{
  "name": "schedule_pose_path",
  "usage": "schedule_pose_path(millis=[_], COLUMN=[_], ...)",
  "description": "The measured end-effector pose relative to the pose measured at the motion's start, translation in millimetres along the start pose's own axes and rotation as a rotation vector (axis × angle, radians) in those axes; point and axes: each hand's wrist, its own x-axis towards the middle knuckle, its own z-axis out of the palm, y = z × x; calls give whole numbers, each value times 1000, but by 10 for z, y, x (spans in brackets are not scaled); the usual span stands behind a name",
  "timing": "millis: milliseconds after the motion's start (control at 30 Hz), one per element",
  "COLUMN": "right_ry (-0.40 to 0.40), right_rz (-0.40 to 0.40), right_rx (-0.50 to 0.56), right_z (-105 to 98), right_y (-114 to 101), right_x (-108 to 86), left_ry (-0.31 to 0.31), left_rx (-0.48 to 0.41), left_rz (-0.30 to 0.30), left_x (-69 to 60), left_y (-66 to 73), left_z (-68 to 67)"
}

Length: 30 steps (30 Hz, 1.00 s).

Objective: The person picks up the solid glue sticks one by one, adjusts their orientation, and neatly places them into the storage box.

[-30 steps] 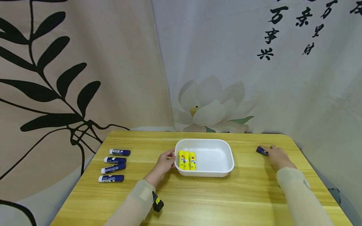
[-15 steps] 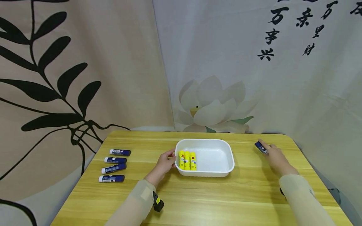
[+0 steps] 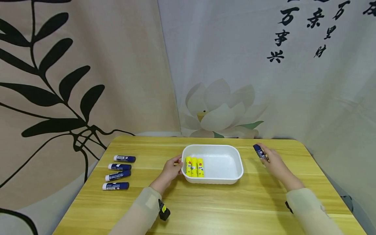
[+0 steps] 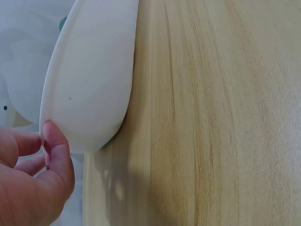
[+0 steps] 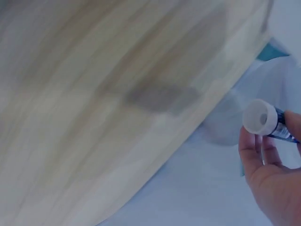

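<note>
A white tray (image 3: 223,163) stands mid-table with three yellow tubes (image 3: 194,167) lying side by side at its left end. My left hand (image 3: 171,168) pinches the tray's left rim; in the left wrist view the thumb and fingers of that hand (image 4: 40,174) grip the rim of the tray (image 4: 89,80). Right of the tray, my right hand (image 3: 276,164) holds a dark blue tube (image 3: 260,152) above the table. The right wrist view shows the white end of the tube (image 5: 261,117) between thumb and fingers of the right hand (image 5: 277,183).
Several dark blue tubes with white caps (image 3: 117,176) lie in a column at the left of the wooden table (image 3: 220,209). A printed curtain (image 3: 223,65) hangs behind the table's back edge.
My right hand has lifted the blue tube off the table and carried it leftward, closer to the tray. The left hand and the tray have stayed in place.
</note>
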Motion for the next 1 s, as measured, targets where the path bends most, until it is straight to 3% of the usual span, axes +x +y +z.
schedule_pose_path(millis=[233,567,700,867,1000], right_ry=[38,-91,-155,-204,-230], right_rz=[-7,263,340,363,368], right_rx=[198,609,669,701,664], right_z=[52,61,136,314,478], right_y=[-329,-729,-895,-1048,-1171], right_x=[6,49,97,147,170], left_ry=[-8,-10,6,9,2], left_rx=[-6,-15,-12,-2,-2], left_rz=[-1,-6,-11,-11,-6], left_x=[-14,-14,-4,-2,2], left_y=[7,-1,4,7,4], left_z=[1,17,2,-7,-4])
